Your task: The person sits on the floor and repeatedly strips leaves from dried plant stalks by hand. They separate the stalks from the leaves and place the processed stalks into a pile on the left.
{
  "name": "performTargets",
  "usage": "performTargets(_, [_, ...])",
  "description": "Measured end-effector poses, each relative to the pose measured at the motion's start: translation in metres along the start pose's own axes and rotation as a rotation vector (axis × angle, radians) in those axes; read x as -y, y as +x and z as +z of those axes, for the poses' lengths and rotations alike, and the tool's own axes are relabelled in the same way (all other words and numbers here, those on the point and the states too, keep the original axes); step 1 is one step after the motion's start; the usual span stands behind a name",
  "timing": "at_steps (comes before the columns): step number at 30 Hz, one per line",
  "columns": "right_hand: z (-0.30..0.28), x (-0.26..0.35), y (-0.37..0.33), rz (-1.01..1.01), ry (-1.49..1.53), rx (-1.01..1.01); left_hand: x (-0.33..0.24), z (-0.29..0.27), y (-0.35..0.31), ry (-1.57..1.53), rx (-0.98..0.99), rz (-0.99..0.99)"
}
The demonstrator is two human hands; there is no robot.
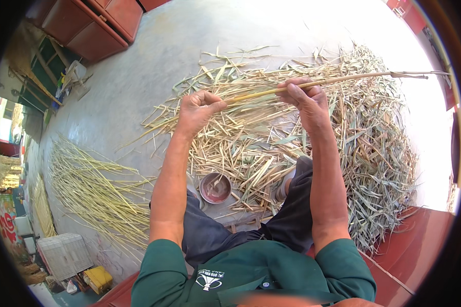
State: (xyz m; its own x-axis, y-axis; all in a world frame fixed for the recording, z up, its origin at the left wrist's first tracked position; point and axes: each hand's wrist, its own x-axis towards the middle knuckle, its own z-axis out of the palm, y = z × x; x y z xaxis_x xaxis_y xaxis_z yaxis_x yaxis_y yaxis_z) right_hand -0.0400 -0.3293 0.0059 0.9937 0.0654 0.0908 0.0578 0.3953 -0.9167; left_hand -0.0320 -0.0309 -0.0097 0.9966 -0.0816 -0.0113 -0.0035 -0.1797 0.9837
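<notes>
I hold one long pale reed stalk point(353, 78) across my front with both hands. My left hand point(197, 108) pinches its near end, the fingers closed around it. My right hand point(306, 97) grips the stalk farther along, and the rest runs out to the right beyond it. Below my hands lies a big heap of stripped leaves and husks point(343, 148) on the concrete floor. My legs in dark trousers point(292, 215) reach out toward the heap.
A small round reddish bowl point(215, 188) stands between my knees. A laid-out row of cleaned stalks point(95, 189) lies at my left. Red wooden doors point(95, 25) stand at the upper left. A white crate point(65, 254) and a yellow container point(98, 279) sit at the lower left.
</notes>
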Motion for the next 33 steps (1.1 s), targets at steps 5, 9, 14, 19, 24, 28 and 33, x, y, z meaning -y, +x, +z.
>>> performTargets(5, [-0.006, 0.0, -0.001, -0.013, 0.022, 0.015, -0.003, 0.007, -0.003, -0.085, -0.056, 0.0])
performTargets(9, [-0.022, 0.005, 0.003, 0.024, 0.022, -0.081, 0.002, -0.041, 0.013, -0.394, -0.323, 0.119])
performTargets(14, [-0.035, 0.005, 0.003, 0.095, -0.024, -0.235, -0.002, -0.04, 0.013, 0.807, -0.43, 0.473])
performTargets(19, [-0.023, -0.001, 0.011, 0.113, -0.012, -0.366, -0.014, -0.002, 0.007, 0.97, -0.274, 0.742])
performTargets(24, [-0.014, 0.002, 0.013, 0.171, -0.053, -0.44, 0.0, 0.007, 0.011, 0.899, -0.183, 0.781])
performTargets(28, [-0.02, 0.0, 0.013, 0.184, -0.05, -0.468, -0.004, 0.012, 0.01, 0.774, -0.176, 0.712])
performTargets(33, [-0.021, -0.001, 0.013, 0.182, -0.051, -0.459, -0.005, 0.014, 0.002, 0.092, -0.127, 0.118])
